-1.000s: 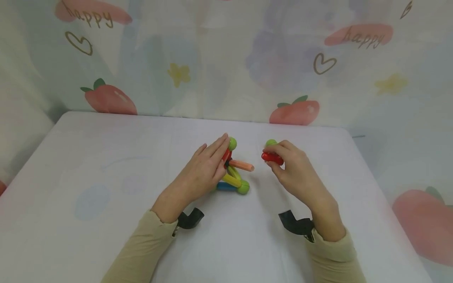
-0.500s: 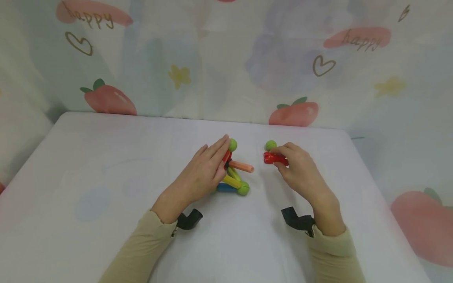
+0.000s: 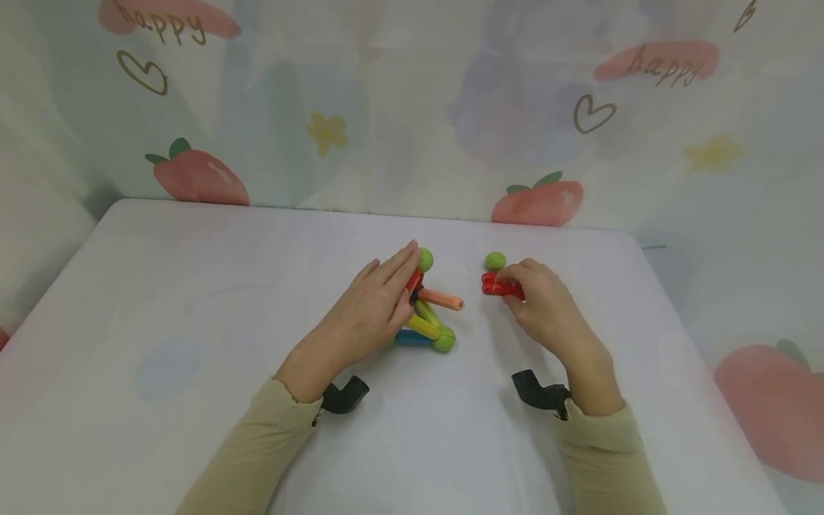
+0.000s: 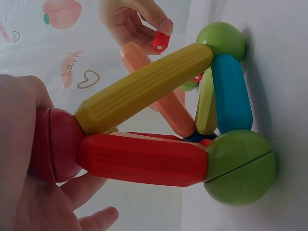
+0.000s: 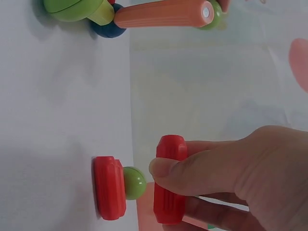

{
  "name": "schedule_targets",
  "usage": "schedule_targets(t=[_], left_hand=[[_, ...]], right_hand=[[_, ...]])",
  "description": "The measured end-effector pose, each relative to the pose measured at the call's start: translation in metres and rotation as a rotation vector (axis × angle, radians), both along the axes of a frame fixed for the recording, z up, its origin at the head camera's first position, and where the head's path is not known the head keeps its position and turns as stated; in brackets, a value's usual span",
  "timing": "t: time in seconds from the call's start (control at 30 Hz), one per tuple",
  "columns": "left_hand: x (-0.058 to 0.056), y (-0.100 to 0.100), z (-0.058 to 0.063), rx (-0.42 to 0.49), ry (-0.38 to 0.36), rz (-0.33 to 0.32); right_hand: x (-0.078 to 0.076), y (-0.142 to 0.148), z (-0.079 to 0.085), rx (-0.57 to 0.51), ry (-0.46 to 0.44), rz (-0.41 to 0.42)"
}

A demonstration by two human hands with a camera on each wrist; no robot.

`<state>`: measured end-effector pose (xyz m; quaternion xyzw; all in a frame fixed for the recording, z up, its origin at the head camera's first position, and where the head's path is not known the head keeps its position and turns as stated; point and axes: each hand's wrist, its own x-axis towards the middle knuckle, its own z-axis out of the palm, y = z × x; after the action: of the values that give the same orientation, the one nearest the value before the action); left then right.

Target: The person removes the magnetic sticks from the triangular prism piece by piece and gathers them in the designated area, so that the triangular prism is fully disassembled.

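My left hand (image 3: 357, 315) rests on top of a standing construction of magnetic rods and balls, fingers straight, its palm side against a red ball (image 4: 57, 144). From that ball a yellow rod (image 4: 147, 89) and a red rod (image 4: 144, 161) slope down to two green balls, joined low by a blue rod (image 4: 233, 94). An orange rod (image 5: 166, 14) juts out with its far end free. My right hand (image 3: 547, 304) pinches one short red rod (image 5: 168, 204) between thumb and fingers, above the table. Below it lies another red rod (image 5: 109, 187), with a green ball (image 5: 134, 183) close by.
Both hands work over a white table (image 3: 193, 429). Behind its back edge hangs a printed cloth (image 3: 412, 107) with strawberries, hearts and stars. A black camera mount (image 3: 541, 393) sticks out from the right wrist, another black mount (image 3: 346, 395) from the left.
My right hand has shifted slightly right with the red rod, uncovering the second red rod and more of the loose green ball. The left hand and the construction stay in place.
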<state>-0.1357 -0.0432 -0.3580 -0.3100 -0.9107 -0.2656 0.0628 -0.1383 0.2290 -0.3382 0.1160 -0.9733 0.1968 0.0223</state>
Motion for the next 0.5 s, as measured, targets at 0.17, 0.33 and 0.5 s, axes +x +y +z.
schedule_targets(t=[0.17, 0.33, 0.5], left_hand=[[-0.001, 0.000, 0.001, -0.010, 0.001, -0.001], [-0.001, 0.000, 0.001, -0.016, 0.003, -0.002], [-0.001, 0.000, 0.000, -0.014, 0.004, 0.002]], right_hand=[[-0.003, 0.001, -0.006, 0.006, -0.014, -0.021], [-0.005, 0.002, -0.010, 0.019, 0.000, -0.038], [-0.007, 0.004, -0.014, 0.027, 0.004, -0.050]])
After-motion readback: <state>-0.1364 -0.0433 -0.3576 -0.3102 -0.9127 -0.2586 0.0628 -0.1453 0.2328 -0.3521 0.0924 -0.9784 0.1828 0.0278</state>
